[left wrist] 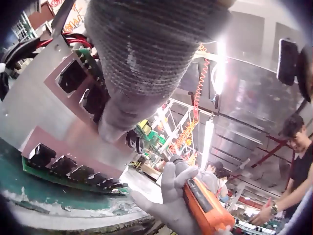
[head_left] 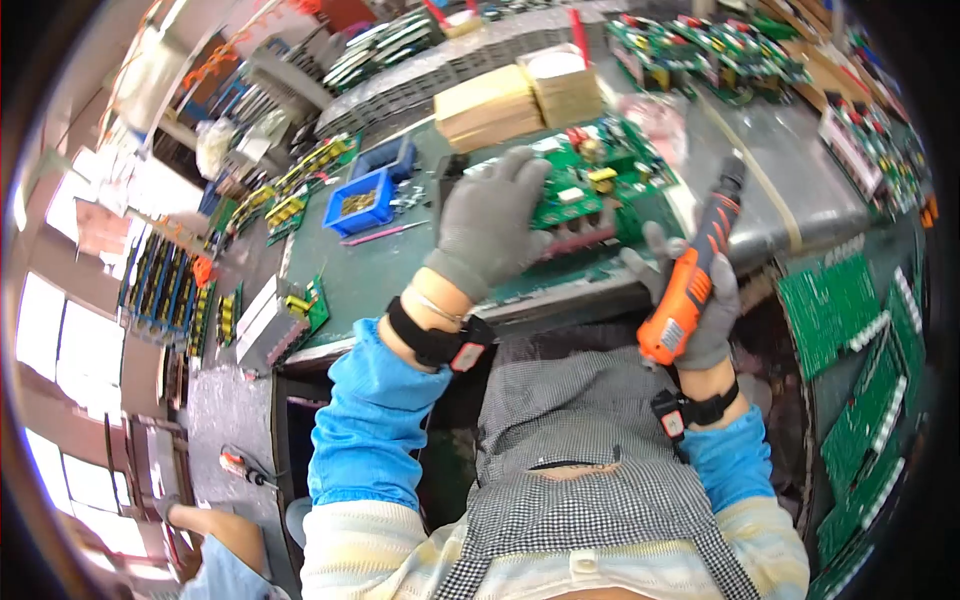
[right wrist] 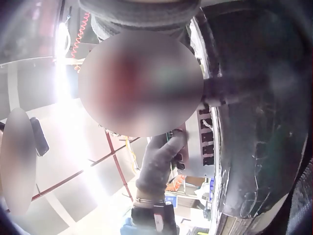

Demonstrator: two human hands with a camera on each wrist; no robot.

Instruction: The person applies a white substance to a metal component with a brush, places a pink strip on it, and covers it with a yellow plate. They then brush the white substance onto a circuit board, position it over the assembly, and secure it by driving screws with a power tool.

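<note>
My gloved left hand (head_left: 490,215) is at the left end of a green circuit board (head_left: 568,200) packed with components, gripping that end. In the left wrist view, the thumb presses against a metal plate (left wrist: 29,107) that carries rows of black parts. My gloved right hand (head_left: 715,320) holds an orange and black electric screwdriver (head_left: 690,280), tip angled up and away from the board. Some fingers of that hand stretch out towards the board, apart from the tool. The right wrist view shows the left hand (right wrist: 159,159) at the plate; a large blur hides much there.
A blue bin (head_left: 360,203) of small brass-coloured parts and a pink pen-like tool (head_left: 383,234) are left of the board. Cardboard boxes (head_left: 490,108) stand behind it. More circuit boards (head_left: 700,52) lie at the back right, and green boards (head_left: 830,310) at the right.
</note>
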